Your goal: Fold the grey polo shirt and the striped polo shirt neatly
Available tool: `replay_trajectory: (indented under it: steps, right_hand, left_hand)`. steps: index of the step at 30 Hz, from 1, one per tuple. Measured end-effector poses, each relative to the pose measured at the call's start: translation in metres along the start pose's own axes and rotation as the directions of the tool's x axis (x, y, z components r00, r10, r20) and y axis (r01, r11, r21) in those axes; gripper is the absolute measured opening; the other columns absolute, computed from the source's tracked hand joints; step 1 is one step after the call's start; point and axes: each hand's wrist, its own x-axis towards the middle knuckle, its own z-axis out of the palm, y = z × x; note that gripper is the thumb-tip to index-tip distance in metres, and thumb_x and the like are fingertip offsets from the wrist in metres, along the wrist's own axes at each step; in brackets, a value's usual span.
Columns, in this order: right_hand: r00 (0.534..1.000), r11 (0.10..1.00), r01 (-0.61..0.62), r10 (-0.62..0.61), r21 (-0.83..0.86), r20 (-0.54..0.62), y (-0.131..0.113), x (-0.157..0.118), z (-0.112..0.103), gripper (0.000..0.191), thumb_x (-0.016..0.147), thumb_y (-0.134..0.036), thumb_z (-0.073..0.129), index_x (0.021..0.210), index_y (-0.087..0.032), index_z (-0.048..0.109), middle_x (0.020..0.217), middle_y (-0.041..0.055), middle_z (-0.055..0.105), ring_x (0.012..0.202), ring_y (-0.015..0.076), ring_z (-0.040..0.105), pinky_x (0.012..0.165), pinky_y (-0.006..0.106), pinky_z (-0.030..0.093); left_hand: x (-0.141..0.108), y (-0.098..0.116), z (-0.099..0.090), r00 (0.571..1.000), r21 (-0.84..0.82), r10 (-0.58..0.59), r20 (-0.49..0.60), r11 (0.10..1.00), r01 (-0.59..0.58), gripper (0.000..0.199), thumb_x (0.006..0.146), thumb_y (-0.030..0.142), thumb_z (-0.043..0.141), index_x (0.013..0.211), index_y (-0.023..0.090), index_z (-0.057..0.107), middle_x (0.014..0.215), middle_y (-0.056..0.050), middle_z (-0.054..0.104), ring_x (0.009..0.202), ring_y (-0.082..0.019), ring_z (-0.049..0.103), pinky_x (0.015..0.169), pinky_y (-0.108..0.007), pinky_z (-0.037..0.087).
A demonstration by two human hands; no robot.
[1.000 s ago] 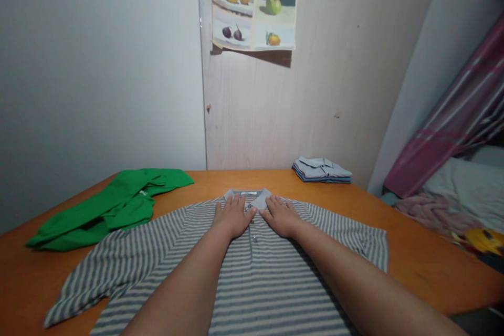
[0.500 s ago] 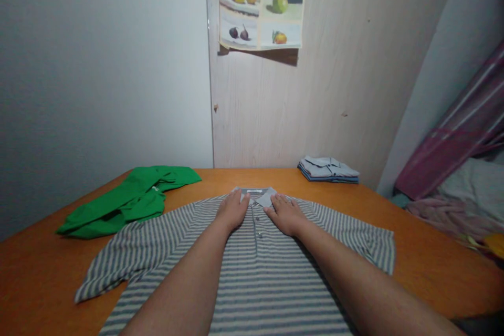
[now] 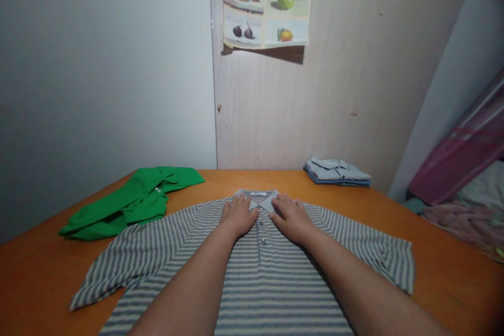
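Observation:
A grey-and-white striped polo shirt (image 3: 271, 283) lies spread front side up, its sleeves out to both sides and its lower end past the bottom of the view. Its grey collar (image 3: 269, 201) points away from me, with a short button placket below. My left hand (image 3: 239, 216) rests flat on the shirt just beneath the collar's left side, fingers stretched out. On the other side of the placket, my right hand (image 3: 292, 218) lies flat by the right collar point, fingers extended. Neither hand grips the cloth.
The shirt lies on an orange-brown table (image 3: 252, 178). A crumpled green garment (image 3: 118, 207) sits at the left, close to the striped sleeve. Folded shirts (image 3: 336, 172) are stacked at the back right. Pink cloth (image 3: 464, 220) shows beyond the table's right edge.
Both hands have slid slightly toward me, from the collar down onto the upper chest, so more of the collar shows. The view has shifted a little.

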Motion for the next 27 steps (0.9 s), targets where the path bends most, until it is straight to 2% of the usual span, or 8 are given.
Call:
replay_trajectory:
  steps: [2,4,6,8,16,27]
  right_hand:
    - [0.996,0.999,0.028,-0.026,0.028,-0.08,-0.005,-0.003,-0.007,0.045,0.096,-0.043,0.048,0.132,-0.02,0.061,0.141,0.0122,0.059,0.132,0.0263,0.048,0.108,0.038,0.031]
    - [0.995,0.996,0.05,-0.044,0.069,-0.087,-0.011,-0.006,-0.013,0.034,0.095,-0.044,0.05,0.11,-0.02,0.07,0.112,0.0098,0.071,0.107,0.023,0.06,0.089,0.031,0.04]
    - [0.996,0.991,0.08,-0.077,0.11,-0.038,-0.018,-0.01,-0.015,0.031,0.091,-0.049,0.056,0.091,-0.021,0.069,0.091,0.0055,0.072,0.087,0.0198,0.06,0.073,0.028,0.038]
    - [0.994,0.984,0.105,-0.108,0.143,0.014,-0.023,-0.013,-0.015,0.032,0.086,-0.053,0.063,0.082,-0.021,0.065,0.082,0.0023,0.069,0.078,0.0174,0.058,0.066,0.026,0.033]
    - [0.99,0.983,0.107,-0.119,0.152,0.074,-0.026,-0.017,-0.016,0.037,0.081,-0.058,0.068,0.081,-0.021,0.062,0.08,0.0004,0.068,0.075,0.0163,0.056,0.062,0.026,0.028]
    - [0.987,0.966,0.143,-0.156,0.215,0.043,-0.018,-0.013,-0.007,0.038,0.08,-0.059,0.068,0.079,-0.022,0.06,0.074,-0.0018,0.066,0.069,0.015,0.054,0.059,0.026,0.027]
  left_hand:
    - [-0.001,0.0,0.0,1.0,0.0,0.006,0.004,1.0,-0.006,0.07,0.094,0.059,0.033,0.152,0.02,0.04,0.164,-0.013,0.028,0.153,-0.032,0.018,0.121,-0.054,0.016]
    - [-0.001,0.001,-0.001,1.0,0.001,0.009,0.006,1.0,-0.009,0.069,0.095,0.059,0.032,0.151,0.021,0.04,0.164,-0.013,0.028,0.153,-0.031,0.018,0.121,-0.055,0.015]
    - [-0.001,0.001,0.0,1.0,-0.001,0.006,0.002,1.0,-0.006,0.067,0.095,0.058,0.032,0.151,0.022,0.041,0.164,-0.012,0.028,0.153,-0.031,0.018,0.121,-0.055,0.015]
    - [-0.001,0.001,0.0,1.0,-0.007,0.003,0.0,1.0,-0.003,0.067,0.095,0.058,0.033,0.15,0.022,0.041,0.164,-0.012,0.028,0.153,-0.031,0.019,0.121,-0.055,0.014]
    - [-0.001,0.001,0.001,1.0,0.005,0.004,-0.001,1.0,-0.004,0.069,0.094,0.059,0.031,0.152,0.021,0.04,0.164,-0.012,0.028,0.153,-0.031,0.019,0.122,-0.053,0.015]
    - [-0.003,0.001,0.003,1.0,-0.039,0.01,-0.018,0.999,-0.01,0.07,0.095,0.059,0.033,0.152,0.018,0.041,0.164,-0.015,0.029,0.153,-0.034,0.019,0.122,-0.056,0.015]
